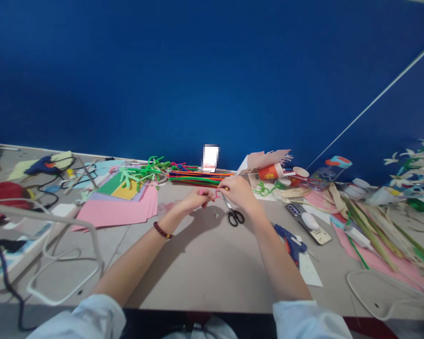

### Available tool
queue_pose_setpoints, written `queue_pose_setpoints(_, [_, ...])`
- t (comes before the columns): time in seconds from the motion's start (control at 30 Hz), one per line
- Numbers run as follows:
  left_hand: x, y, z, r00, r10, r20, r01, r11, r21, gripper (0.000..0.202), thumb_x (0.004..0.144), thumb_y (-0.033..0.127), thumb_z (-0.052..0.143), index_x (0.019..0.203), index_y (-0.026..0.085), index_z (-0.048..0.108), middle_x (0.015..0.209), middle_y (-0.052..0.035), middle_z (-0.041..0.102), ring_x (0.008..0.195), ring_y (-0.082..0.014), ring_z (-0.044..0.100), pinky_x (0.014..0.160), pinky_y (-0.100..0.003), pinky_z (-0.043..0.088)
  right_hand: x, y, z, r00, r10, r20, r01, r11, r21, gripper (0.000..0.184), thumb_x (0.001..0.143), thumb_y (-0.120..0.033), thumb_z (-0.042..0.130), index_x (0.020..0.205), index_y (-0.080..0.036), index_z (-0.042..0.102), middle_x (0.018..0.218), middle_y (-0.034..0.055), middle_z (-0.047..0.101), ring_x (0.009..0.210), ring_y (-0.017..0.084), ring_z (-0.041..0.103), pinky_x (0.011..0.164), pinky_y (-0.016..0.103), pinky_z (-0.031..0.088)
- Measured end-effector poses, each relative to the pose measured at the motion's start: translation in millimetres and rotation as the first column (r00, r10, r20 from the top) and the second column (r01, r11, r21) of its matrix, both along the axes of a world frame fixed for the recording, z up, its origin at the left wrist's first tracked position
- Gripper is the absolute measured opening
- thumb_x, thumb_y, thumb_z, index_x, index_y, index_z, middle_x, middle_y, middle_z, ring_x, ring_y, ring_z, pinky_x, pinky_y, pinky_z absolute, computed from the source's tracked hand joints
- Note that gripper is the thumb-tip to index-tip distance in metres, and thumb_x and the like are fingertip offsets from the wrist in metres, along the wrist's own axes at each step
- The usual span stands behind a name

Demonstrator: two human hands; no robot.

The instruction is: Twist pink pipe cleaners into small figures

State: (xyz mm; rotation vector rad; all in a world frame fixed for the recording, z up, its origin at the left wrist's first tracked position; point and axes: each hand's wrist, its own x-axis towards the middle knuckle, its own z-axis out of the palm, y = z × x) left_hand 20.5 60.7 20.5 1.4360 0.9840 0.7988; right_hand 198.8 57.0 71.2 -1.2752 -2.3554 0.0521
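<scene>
My left hand (pixel 194 199) is closed in a pinch on a pink pipe cleaner (pixel 217 193) above the middle of the table. Opposite it, my right hand (pixel 237 189) is closed too, its fingertips pinching the other part of the same pink piece. Black-handled scissors (pixel 235 217) lie just below my right hand, their blades pointing away from me and partly behind its fingers. Beyond both hands rests a bundle of colourful pipe cleaners (pixel 191 177). Green pipe cleaners (pixel 151 168), bent into branching shapes, sit at the far left of that bundle.
Pink paper sheets (pixel 116 209) lie on the left, near a white power strip (pixel 31 242) with loose cables. A blue glue gun (pixel 292 242) is beside my right forearm. Further right are a phone (pixel 321 235), an orange paper cup (pixel 270 171) and plant stalks (pixel 371 226). A bright screen (pixel 210 157) stands at the wall.
</scene>
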Motion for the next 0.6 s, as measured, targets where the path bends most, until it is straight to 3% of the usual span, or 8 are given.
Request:
queue_pose_setpoints(0.13, [0.8, 7.0, -7.1, 0.982, 0.173, 0.079, -0.17, 0.984, -0.053, 0.011, 0.068, 0.024, 0.062, 0.064, 0.013, 0.063, 0.049, 0.0029, 0.047, 0.044, -0.0077, 0.044, 0.044, -0.02, 0.034, -13.0, -12.5, 7.7, 0.999, -0.009, 0.033, 0.008, 1.0, 0.013, 0.015, 0.082, -0.022, 0.058, 0.072, -0.019, 0.069, 0.076, 0.0051, 0.069, 0.075, 0.017, 0.057, 0.062, 0.026, 0.034])
queue_pose_setpoints(0.23, [-1.2, 9.5, -5.3, 0.935, 0.261, 0.239, -0.211, 0.954, -0.214, 0.012, 0.069, 0.023, 0.064, 0.064, 0.013, 0.061, 0.048, 0.0033, 0.045, 0.043, -0.0071, 0.043, 0.043, -0.019, 0.034, -18.0, -18.2, 11.1, 0.999, -0.014, 0.044, 0.014, 1.0, 0.005, 0.018, 0.084, -0.023, 0.055, 0.073, -0.018, 0.068, 0.076, 0.0052, 0.068, 0.073, 0.017, 0.056, 0.059, 0.025, 0.031])
queue_pose_setpoints(0.4, [-2.4, 6.4, 4.6, 0.811, 0.271, 0.519, 0.012, 0.879, -0.477, 0.016, 0.072, 0.02, 0.064, 0.062, 0.013, 0.053, 0.049, 0.0053, 0.039, 0.041, -0.0033, 0.035, 0.04, -0.015, 0.032, -14.0, -13.4, 6.1, 0.998, -0.039, 0.048, 0.042, 0.996, -0.073, 0.019, 0.083, -0.023, 0.054, 0.069, -0.019, 0.066, 0.071, 0.0036, 0.065, 0.065, 0.014, 0.053, 0.054, 0.024, 0.027])
queue_pose_setpoints(0.5, [-2.9, 4.2, 7.8, 0.784, 0.203, 0.587, 0.146, 0.859, -0.491, 0.017, 0.074, 0.021, 0.064, 0.065, 0.012, 0.052, 0.05, 0.0067, 0.035, 0.038, -0.0017, 0.026, 0.035, -0.014, 0.022, -9.0, -5.6, -0.8, 0.999, -0.037, -0.025, 0.034, 0.99, -0.135, 0.018, 0.082, -0.024, 0.054, 0.07, -0.019, 0.066, 0.071, 0.0032, 0.065, 0.064, 0.014, 0.054, 0.055, 0.024, 0.03])
queue_pose_setpoints(0.6, [-3.6, 3.0, 7.9, 0.786, 0.124, 0.606, 0.208, 0.869, -0.449, 0.021, 0.077, 0.026, 0.064, 0.066, 0.013, 0.05, 0.051, 0.007, 0.033, 0.038, -0.0017, 0.023, 0.033, -0.015, 0.018, -6.3, 0.9, -7.6, 0.983, -0.019, -0.184, -0.014, 0.984, -0.175, 0.016, 0.081, -0.02, 0.052, 0.078, -0.019, 0.067, 0.076, 0.0028, 0.067, 0.067, 0.014, 0.056, 0.059, 0.023, 0.034])
